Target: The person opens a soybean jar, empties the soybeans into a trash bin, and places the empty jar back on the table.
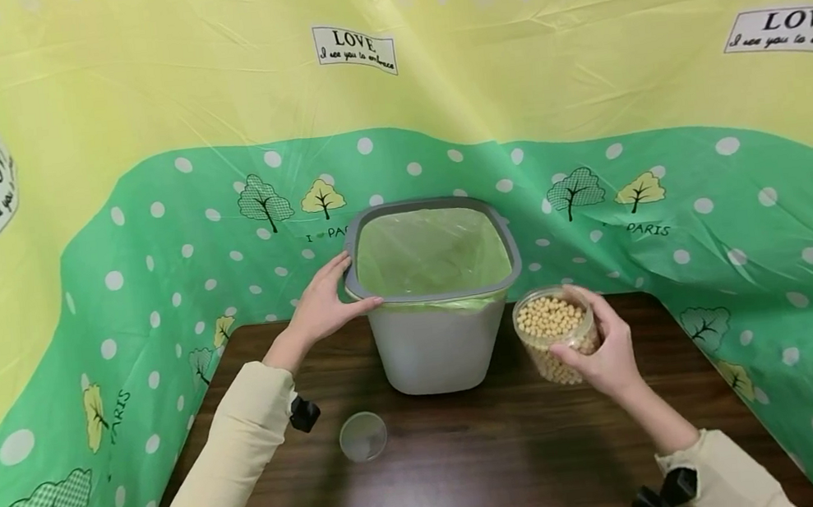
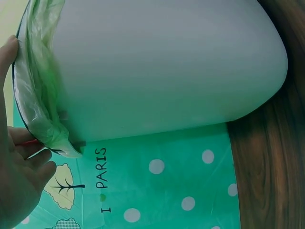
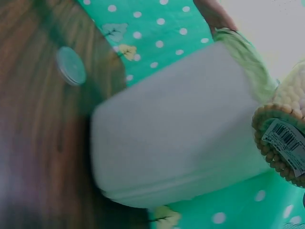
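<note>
A grey trash can (image 1: 440, 347), lined with a thin green bag (image 1: 430, 251), stands at the back of the table. My left hand (image 1: 324, 302) holds its rim (image 1: 513, 255) at the left front corner, thumb along the front and fingers at the side. To the right of the can, my right hand (image 1: 605, 346) grips a clear round jar (image 1: 546, 361) full of pale yellow beans (image 1: 549, 317), its open top slightly tilted. The right wrist view shows the jar's underside with a barcode label (image 3: 286, 143); that hand is out of sight there.
A clear round lid (image 1: 363, 436) lies on the dark wooden table (image 1: 467, 478), in front of the can and to its left. Behind and on both sides hangs a green and yellow printed sheet (image 1: 435, 102), close to the table's edges.
</note>
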`<state>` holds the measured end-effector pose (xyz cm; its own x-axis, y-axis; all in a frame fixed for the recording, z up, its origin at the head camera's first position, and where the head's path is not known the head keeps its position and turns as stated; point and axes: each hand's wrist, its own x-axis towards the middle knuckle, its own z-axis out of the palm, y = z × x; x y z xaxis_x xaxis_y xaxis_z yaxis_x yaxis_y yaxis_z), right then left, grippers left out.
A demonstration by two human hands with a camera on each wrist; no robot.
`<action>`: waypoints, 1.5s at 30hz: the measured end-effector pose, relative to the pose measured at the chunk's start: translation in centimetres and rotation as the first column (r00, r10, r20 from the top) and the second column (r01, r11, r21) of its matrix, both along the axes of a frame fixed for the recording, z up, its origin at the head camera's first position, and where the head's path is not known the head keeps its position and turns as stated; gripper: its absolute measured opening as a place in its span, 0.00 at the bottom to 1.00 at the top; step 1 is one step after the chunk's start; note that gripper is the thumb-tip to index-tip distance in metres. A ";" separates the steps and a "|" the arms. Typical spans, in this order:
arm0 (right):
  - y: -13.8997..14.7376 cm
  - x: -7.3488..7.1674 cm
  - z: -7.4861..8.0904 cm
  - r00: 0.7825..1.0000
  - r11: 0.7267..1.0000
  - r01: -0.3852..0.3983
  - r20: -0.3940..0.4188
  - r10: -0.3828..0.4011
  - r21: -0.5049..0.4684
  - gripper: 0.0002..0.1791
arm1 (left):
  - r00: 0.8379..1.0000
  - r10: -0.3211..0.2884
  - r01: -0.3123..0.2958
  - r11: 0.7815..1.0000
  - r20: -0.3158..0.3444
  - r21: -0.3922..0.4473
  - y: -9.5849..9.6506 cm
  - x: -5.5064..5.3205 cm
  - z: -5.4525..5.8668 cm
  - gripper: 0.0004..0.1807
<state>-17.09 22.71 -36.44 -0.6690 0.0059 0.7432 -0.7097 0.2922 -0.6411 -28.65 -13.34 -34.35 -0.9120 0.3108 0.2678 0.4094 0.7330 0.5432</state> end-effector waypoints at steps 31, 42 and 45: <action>0.1 -13.5 9.7 0.979 0.775 0.202 -0.137 -0.149 0.598 0.50 | 0.998 0.003 -0.007 0.998 0.068 0.062 0.1 0.4 0.6 0.50; 0.6 -14.7 9.8 0.950 0.618 0.249 -0.313 -0.005 0.746 0.53 | 0.997 0.006 -0.012 0.996 0.074 0.084 0.1 0.5 0.5 0.51; 0.8 -14.8 9.6 0.941 0.608 0.261 -0.338 0.012 0.750 0.53 | 0.997 0.010 -0.016 0.997 0.074 0.082 0.0 0.5 0.4 0.51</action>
